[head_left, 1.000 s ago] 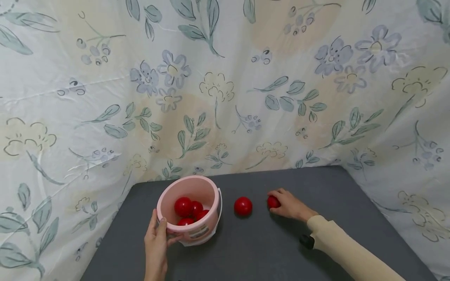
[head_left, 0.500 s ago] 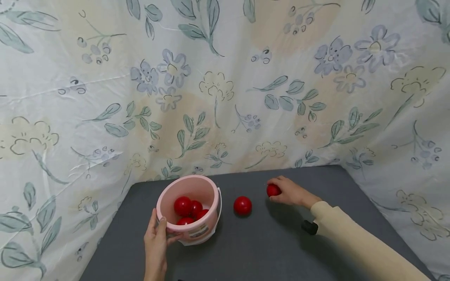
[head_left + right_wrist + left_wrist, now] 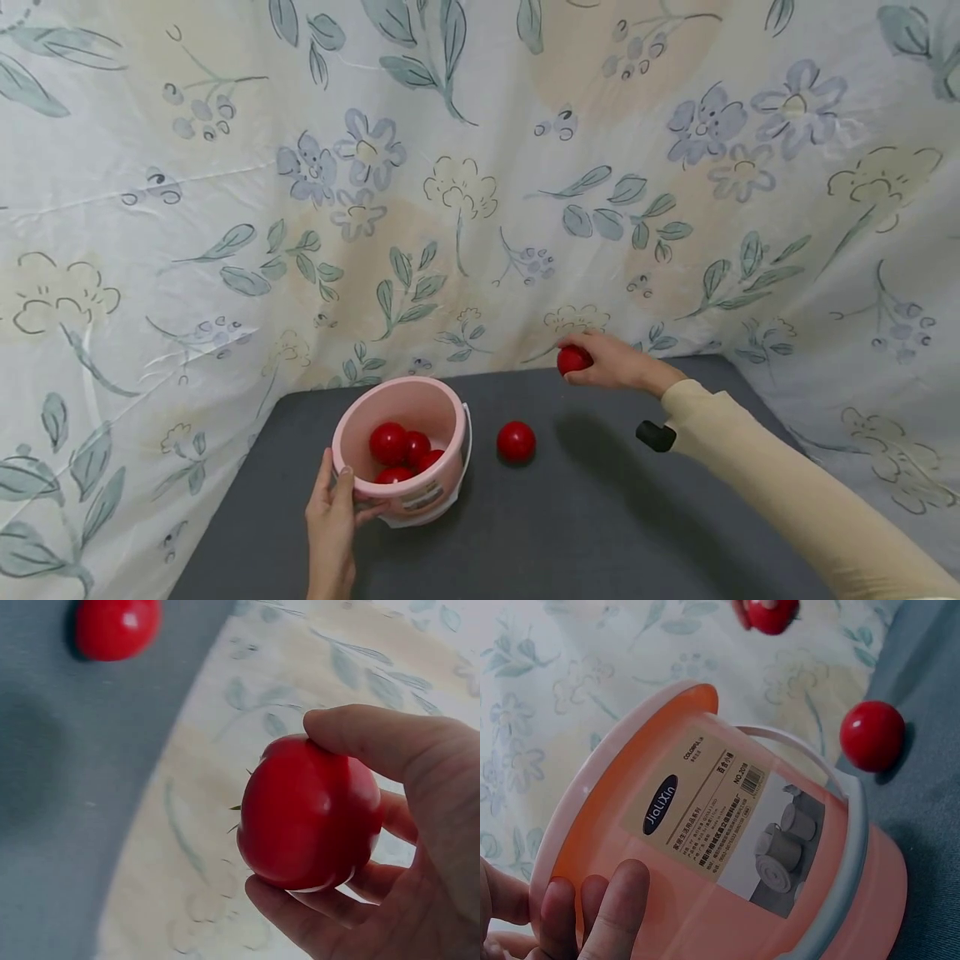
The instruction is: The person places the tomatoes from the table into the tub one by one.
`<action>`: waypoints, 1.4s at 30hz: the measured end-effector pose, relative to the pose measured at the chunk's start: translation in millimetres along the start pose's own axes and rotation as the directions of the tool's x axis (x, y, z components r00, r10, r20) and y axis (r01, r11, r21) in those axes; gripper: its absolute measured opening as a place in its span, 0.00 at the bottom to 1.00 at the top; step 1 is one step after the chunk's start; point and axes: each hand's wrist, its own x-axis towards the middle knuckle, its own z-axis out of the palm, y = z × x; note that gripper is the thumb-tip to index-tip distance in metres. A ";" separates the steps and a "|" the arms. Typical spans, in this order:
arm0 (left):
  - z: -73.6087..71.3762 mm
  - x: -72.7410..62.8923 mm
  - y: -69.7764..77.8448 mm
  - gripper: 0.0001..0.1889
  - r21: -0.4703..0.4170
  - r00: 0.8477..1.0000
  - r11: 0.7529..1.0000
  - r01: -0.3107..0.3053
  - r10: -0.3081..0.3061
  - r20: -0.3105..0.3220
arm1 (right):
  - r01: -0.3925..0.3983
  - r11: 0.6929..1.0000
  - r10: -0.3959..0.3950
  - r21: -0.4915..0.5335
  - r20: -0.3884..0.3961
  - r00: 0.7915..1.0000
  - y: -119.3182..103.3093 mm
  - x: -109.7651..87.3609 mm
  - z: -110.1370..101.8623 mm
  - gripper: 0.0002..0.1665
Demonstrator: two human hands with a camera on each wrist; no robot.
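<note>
My right hand (image 3: 613,362) holds a red tomato (image 3: 309,814) above the table, thumb on one side and fingers on the other; green sepal tips show at its far edge. A second tomato (image 3: 516,442) lies on the table between that hand and a pink plastic bucket (image 3: 697,900). Inside the bucket sit several tomatoes (image 3: 388,443). My left hand (image 3: 331,521) grips the bucket's near left rim, with fingers lying against the labelled outer wall in the left wrist view.
The dark grey table (image 3: 525,533) is backed by a floral cloth (image 3: 465,208), which also hangs at both sides. A pale handle (image 3: 840,877) hangs down the bucket's side. A black band (image 3: 656,435) sits at the right wrist.
My right hand has lifted its tomato off the table, up and slightly left. The left hand, the bucket and the other tomato stay where they were.
</note>
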 end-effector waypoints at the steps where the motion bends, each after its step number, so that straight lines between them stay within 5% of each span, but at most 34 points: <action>1: 0.0 0.1 -0.1 0.34 0.002 1.000 1.000 0.001 -0.001 0.001 | 0.005 1.000 -0.005 -0.002 -0.012 1.000 -2.3 0.6 -4.9 0.33; 19: -3.3 2.1 1.0 0.34 0.014 0.999 1.000 0.016 -0.015 -0.042 | 0.009 1.000 -0.011 -0.024 -0.082 0.997 -17.3 5.6 -55.6 0.35; 32: -1.5 0.6 -2.3 0.35 0.026 0.999 0.999 0.028 -0.027 -0.020 | 0.041 0.999 -0.041 -0.003 -0.110 0.993 -29.4 10.9 -50.6 0.36; 42: -3.1 2.2 -2.6 0.36 0.010 1.000 1.000 0.010 -0.010 -0.007 | 0.096 0.993 -0.088 0.074 -0.102 0.991 -58.8 30.7 -39.5 0.38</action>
